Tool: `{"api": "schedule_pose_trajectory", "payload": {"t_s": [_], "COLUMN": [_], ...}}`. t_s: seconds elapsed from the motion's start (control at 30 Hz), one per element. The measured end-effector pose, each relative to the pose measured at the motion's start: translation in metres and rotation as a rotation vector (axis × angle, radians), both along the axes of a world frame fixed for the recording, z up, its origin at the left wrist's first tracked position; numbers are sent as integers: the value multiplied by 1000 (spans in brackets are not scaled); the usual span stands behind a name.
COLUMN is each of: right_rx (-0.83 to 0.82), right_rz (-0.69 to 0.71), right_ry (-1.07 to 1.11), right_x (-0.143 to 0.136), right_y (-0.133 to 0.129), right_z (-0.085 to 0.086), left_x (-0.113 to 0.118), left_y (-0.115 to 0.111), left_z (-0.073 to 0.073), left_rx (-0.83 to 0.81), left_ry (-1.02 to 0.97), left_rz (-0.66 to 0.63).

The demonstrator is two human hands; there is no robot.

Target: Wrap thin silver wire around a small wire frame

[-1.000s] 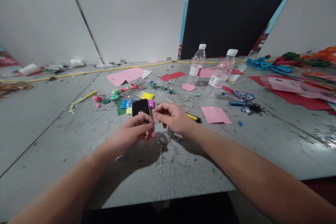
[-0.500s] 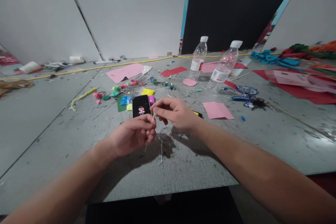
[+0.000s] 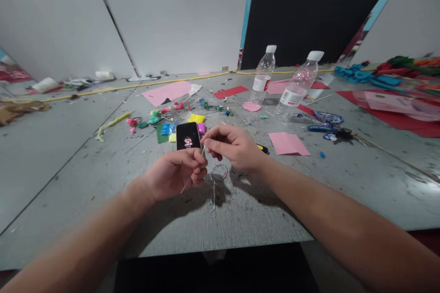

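Observation:
Between my two hands runs a thin silvery wire [image 3: 186, 185], slanting down to the lower left. My left hand [image 3: 177, 171] pinches it between thumb and fingers, palm turned partly up. Just above and to the right, my right hand [image 3: 233, 146] is closed on the wire's upper end with thumb and index finger. On the table below my hands lies a bent wire piece [image 3: 213, 197] with a round loop at its top and a small ring at its lower end. A phone [image 3: 188, 136] with a lit screen lies right behind my left hand.
Two clear plastic bottles [image 3: 264, 78] with white caps stand back right. Pink paper [image 3: 288, 143] lies right of my right hand, near a yellow-and-black tool [image 3: 262, 148]. Coloured clay packets [image 3: 196, 118] surround the phone. A yellow cable [image 3: 165, 80] crosses the back.
The wire's lower end has swung to the left and lies at a flatter slant. Both hands keep their pinch on it. The whole view has shifted slightly.

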State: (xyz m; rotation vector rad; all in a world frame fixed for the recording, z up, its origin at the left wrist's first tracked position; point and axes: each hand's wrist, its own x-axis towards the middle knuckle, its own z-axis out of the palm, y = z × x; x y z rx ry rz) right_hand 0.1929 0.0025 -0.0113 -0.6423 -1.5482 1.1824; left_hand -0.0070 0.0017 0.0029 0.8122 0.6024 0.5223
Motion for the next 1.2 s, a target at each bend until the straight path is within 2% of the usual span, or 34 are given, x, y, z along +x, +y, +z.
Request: {"api": "schedule_pose_trajectory", "payload": {"t_s": [0.3, 0.57, 0.87, 1.2], "right_rx": [1, 33, 168, 513], "right_rz": [24, 46, 51, 23], "right_ry": [-4, -96, -233, -348], "right_x": [0, -3, 1, -7], "right_y": [-2, -6, -4, -26], "right_z": [-2, -3, -3, 3], "left_x": [0, 0, -5, -29], "left_y": [0, 0, 5, 19], "left_z": [-3, -7, -11, -44], "left_rx": [-7, -39, -58, -67], "left_ry": [11, 51, 67, 112], "left_rz": [-16, -55, -54, -201]}}
